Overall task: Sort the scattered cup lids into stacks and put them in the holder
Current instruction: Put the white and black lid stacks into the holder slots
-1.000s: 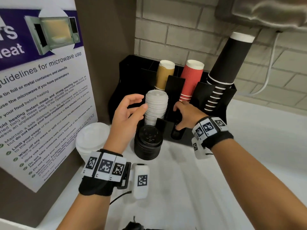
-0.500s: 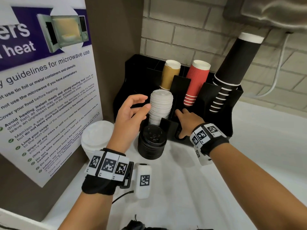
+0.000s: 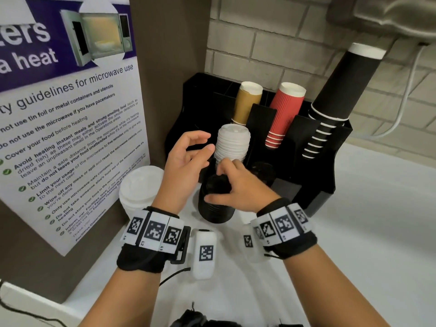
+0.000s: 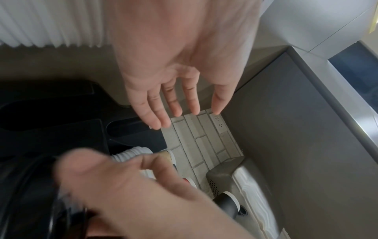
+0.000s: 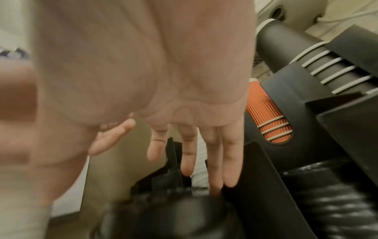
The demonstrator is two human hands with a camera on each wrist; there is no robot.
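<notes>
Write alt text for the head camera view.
The right hand reaches over a black lid stack on the counter; the open left hand hovers beside a white lid stack in the black holder.

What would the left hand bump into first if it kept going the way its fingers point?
Probably the white lid stack standing in the black holder. The left hand is open, its fingertips right beside that stack in the head view, though depth is hard to judge.
</notes>
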